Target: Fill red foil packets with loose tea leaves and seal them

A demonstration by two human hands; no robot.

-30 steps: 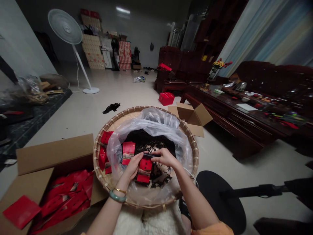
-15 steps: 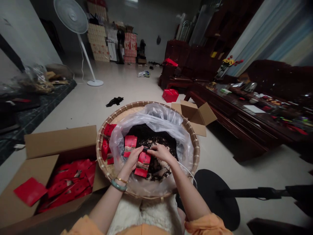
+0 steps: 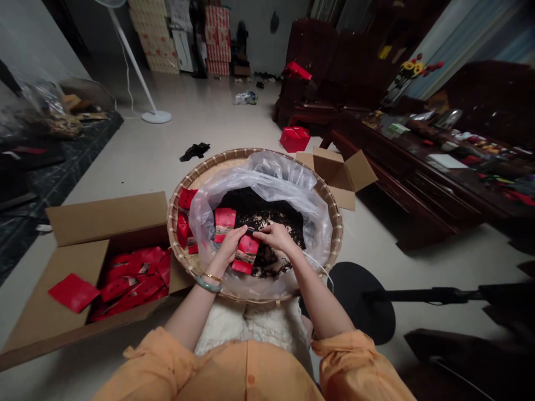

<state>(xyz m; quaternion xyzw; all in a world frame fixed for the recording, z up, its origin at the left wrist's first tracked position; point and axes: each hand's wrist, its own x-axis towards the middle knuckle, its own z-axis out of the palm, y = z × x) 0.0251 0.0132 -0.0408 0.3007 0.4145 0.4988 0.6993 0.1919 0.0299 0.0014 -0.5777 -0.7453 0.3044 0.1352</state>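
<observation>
My left hand [image 3: 230, 245] is closed on a red printed packet [image 3: 246, 257], holding it upright by its left side. The fingers of my right hand [image 3: 276, 236] pinch at the packet's top right corner. A narrow dark strip [image 3: 249, 231] shows along its top between my hands; I cannot tell whether it is the packet's mouth or a separate small thing. More red packets [image 3: 224, 220] stand just left of it. Beneath lie dark, shrivelled dried leaves or strips [image 3: 284, 223] in a clear plastic bag [image 3: 259, 181], spread open inside a round woven basket [image 3: 337, 223] on my lap.
At left, an open carton [image 3: 83, 267] holds many red packets. A smaller open carton [image 3: 355, 172] and a red box [image 3: 295, 139] lie beyond the basket. A round black stand base [image 3: 359, 303] is close at right. A white cord [image 3: 320, 264] crosses the basket's rim.
The view has tilted down, so everything sits higher in the picture. Both hands keep about the same place on the red packet.
</observation>
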